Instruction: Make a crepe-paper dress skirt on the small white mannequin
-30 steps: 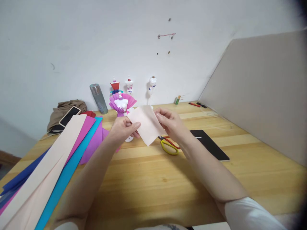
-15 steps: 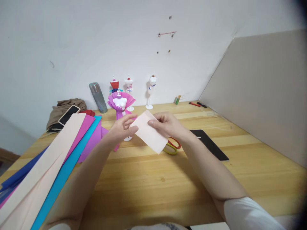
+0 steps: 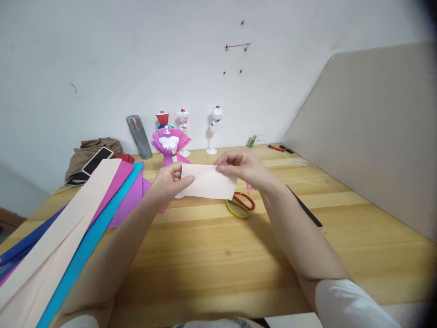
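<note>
A pale pink rectangle of paper (image 3: 208, 183) is held up level over the table between both hands. My left hand (image 3: 171, 183) grips its left end, thumb across the front and fingers behind. At the upper right edge my right hand (image 3: 239, 167) pinches it between thumb and fingers. Just behind the paper stands a small white dress-form mannequin (image 3: 169, 145) in a purple and pink crepe paper dress, its lower part hidden. Scissors with red and yellow handles (image 3: 241, 205) lie under the paper's right corner, their blades out of sight.
Long coloured paper strips (image 3: 92, 218) fan over the table's left side. Behind them are a phone (image 3: 98, 161), brown cloth (image 3: 90, 155) and a grey flask (image 3: 139, 137). More mannequins (image 3: 212, 130) stand along the wall. A black flat object (image 3: 305, 207) lies beyond my right forearm.
The paper has turned from a slanted position to nearly level. My left hand now has hold of its left end, and my right hand has shifted slightly right and up.
</note>
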Demonstrator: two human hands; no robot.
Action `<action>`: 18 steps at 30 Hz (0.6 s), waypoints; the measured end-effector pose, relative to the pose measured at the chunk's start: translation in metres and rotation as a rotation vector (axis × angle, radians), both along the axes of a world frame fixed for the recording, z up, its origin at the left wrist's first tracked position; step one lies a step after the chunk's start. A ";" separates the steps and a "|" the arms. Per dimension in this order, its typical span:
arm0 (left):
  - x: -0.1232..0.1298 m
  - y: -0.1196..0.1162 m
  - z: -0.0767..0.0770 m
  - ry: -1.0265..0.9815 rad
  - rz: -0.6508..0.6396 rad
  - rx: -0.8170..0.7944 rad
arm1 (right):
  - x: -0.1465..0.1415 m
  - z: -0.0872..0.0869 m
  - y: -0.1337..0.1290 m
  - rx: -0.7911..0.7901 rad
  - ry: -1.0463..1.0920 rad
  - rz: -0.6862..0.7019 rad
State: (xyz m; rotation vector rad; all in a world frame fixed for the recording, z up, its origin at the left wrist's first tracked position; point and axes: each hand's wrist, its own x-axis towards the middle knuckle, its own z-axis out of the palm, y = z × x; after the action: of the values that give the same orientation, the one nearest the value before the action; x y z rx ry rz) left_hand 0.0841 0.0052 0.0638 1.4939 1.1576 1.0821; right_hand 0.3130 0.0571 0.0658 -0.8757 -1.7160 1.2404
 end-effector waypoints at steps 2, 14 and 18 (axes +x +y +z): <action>0.001 0.000 -0.001 0.031 0.060 0.057 | -0.002 0.000 -0.001 0.010 -0.016 0.026; -0.008 0.005 -0.001 0.060 0.155 0.071 | 0.004 0.002 0.003 0.227 -0.129 -0.001; -0.008 0.006 -0.002 0.033 0.112 0.027 | -0.002 0.003 0.001 0.227 -0.089 -0.064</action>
State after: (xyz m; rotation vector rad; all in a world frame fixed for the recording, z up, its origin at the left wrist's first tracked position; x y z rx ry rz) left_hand 0.0757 0.0114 0.0613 1.4877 1.2665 1.1562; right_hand 0.3111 0.0584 0.0686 -0.8526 -1.8423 0.9543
